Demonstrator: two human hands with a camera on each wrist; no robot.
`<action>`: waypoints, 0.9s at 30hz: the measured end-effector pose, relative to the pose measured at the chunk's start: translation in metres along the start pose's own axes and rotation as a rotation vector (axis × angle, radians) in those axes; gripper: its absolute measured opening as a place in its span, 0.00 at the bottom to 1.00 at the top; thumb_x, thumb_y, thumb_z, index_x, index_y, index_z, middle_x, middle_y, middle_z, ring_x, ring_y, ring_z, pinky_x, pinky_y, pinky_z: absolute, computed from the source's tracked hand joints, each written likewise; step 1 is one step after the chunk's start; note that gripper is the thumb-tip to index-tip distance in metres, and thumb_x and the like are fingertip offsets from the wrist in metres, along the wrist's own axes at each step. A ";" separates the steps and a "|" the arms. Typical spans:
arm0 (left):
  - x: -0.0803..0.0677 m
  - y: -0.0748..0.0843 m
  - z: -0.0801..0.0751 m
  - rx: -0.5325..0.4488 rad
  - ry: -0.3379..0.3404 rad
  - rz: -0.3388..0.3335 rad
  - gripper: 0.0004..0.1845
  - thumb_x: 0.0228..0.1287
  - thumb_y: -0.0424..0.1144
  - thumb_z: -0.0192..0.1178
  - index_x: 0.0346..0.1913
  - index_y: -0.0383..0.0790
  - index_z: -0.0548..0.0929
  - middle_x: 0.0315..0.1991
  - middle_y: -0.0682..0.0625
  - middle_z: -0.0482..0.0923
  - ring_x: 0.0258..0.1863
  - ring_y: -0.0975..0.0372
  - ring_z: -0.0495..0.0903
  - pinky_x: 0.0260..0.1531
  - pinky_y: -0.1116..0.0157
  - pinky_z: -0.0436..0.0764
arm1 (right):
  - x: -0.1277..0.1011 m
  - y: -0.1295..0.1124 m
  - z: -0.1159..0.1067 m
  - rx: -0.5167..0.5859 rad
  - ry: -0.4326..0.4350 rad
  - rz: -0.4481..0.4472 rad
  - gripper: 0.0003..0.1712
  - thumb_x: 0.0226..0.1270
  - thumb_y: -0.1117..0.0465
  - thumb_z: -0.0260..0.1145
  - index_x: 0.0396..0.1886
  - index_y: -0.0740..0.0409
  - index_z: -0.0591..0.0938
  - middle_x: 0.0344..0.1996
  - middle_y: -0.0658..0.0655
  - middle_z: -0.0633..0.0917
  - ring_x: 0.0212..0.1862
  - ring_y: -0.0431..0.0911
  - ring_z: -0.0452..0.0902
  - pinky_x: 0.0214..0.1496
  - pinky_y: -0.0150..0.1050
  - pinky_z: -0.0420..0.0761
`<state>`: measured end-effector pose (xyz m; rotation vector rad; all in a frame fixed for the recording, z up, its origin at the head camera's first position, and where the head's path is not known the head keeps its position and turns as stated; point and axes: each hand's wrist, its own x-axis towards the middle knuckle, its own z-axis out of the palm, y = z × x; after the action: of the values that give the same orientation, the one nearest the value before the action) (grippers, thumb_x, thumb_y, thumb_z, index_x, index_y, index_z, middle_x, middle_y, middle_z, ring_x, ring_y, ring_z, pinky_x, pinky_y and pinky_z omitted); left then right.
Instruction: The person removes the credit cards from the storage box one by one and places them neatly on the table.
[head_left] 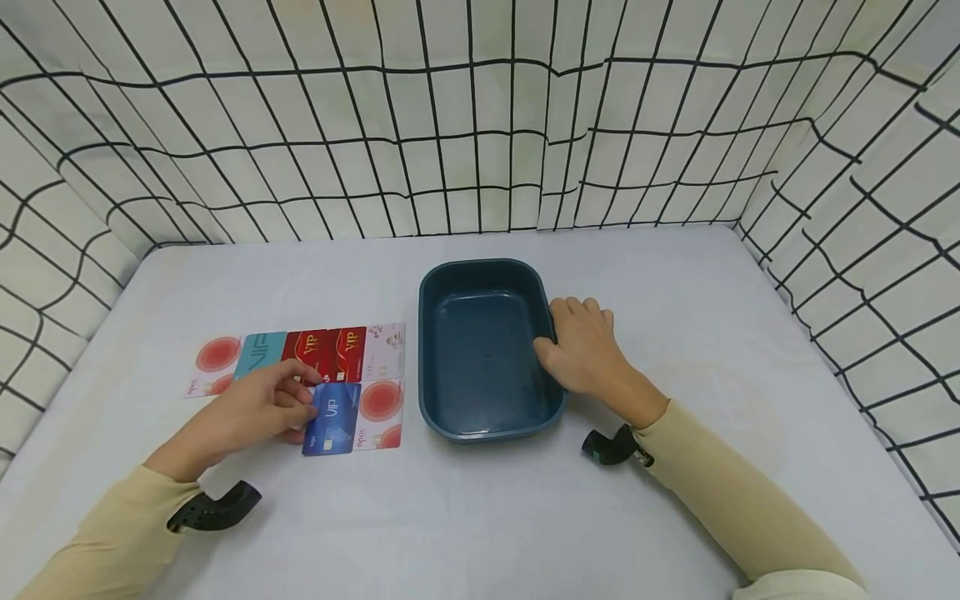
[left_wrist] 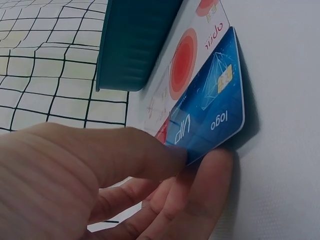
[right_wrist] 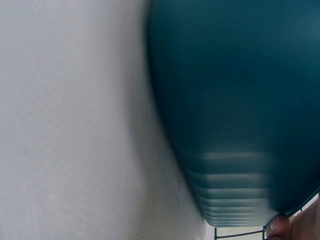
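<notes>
My left hand (head_left: 258, 406) pinches the left edge of a blue VIP card (head_left: 332, 419) between thumb and fingers. In the left wrist view the blue card (left_wrist: 210, 102) is slightly tilted, with a shadow beside it. Right beside it lies a white card with red circles (head_left: 380, 415). Above these is a row of cards: another white one with red circles (head_left: 217, 356), a teal one (head_left: 260, 351), two red VIP cards (head_left: 350, 353) and a pale floral one (head_left: 385, 350). My right hand (head_left: 592, 354) grips the right rim of a dark teal plastic bin (head_left: 487, 358), thumb on the inside.
The bin stands on the white tabletop (head_left: 480, 525), close to the right end of the cards. Black wire grid panels (head_left: 472, 137) backed with white rise behind the table and on both sides. A black wrist device (head_left: 215, 507) sits at each cuff.
</notes>
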<state>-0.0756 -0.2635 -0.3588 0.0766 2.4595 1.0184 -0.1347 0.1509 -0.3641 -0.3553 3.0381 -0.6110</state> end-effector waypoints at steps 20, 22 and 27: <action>-0.001 -0.002 -0.001 0.008 0.022 0.003 0.27 0.69 0.33 0.65 0.66 0.30 0.69 0.48 0.40 0.76 0.46 0.56 0.81 0.36 0.63 0.91 | 0.000 0.001 0.001 0.003 0.000 -0.001 0.13 0.63 0.54 0.53 0.37 0.58 0.74 0.33 0.58 0.74 0.39 0.54 0.63 0.43 0.47 0.56; -0.001 -0.002 -0.001 0.008 0.022 0.005 0.27 0.69 0.34 0.65 0.66 0.30 0.69 0.48 0.40 0.76 0.46 0.56 0.82 0.36 0.63 0.91 | 0.000 0.001 0.001 0.003 0.000 -0.003 0.13 0.63 0.54 0.52 0.37 0.58 0.74 0.33 0.58 0.74 0.39 0.54 0.63 0.43 0.47 0.56; -0.001 -0.002 0.000 0.009 0.025 0.010 0.27 0.70 0.36 0.65 0.66 0.30 0.69 0.48 0.41 0.78 0.44 0.58 0.83 0.36 0.63 0.91 | 0.000 0.001 0.001 0.005 0.002 -0.005 0.12 0.63 0.54 0.53 0.37 0.58 0.74 0.33 0.58 0.74 0.39 0.54 0.63 0.43 0.47 0.56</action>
<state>-0.0741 -0.2654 -0.3596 0.0792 2.4893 1.0181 -0.1346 0.1513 -0.3653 -0.3630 3.0377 -0.6197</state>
